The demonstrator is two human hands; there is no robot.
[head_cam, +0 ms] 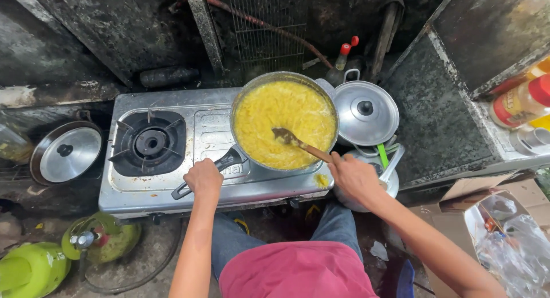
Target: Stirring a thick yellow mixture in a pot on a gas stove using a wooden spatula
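Observation:
A wide pan (247, 97) full of yellow food (283, 117) sits on the right burner of a steel two-burner stove (209, 132). My left hand (204, 179) is closed around the pan's black handle (228, 160) at the stove's front. My right hand (355, 177) grips a wooden spatula (298, 143) whose blade lies in the yellow food near the pan's front.
The left burner (150, 142) stands bare. A lidded pot (365, 112) sits right of the pan, another lid (66, 153) left of the stove. Green gas cylinders (34, 266) stand on the floor at lower left. Bottles (518, 103) and a cardboard box (487, 189) are at right.

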